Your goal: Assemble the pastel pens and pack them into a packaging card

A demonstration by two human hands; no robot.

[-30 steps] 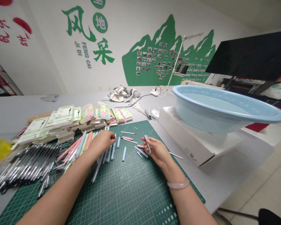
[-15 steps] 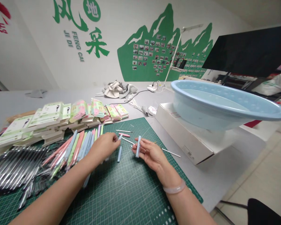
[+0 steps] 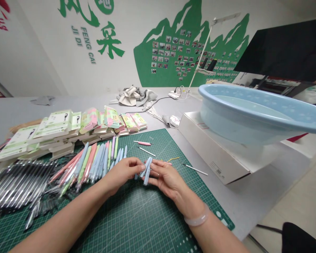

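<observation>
Since a row of pastel plastic pens (image 3: 100, 161) lies at the left of the green cutting mat (image 3: 158, 138), a slip could scatter into it the slim pale blue pens (image 3: 146, 171) pinched mid-mat between the left hand (image 3: 122, 172) and right hand (image 3: 168, 179), fingers together.

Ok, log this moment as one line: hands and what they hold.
right hand: holds pale blue pens | left hand: touching them | beneath: green cutting mat

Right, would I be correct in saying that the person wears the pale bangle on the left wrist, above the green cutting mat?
Not quite: the head view shows the pale bangle on the right wrist, not the left, above the green cutting mat.
</observation>
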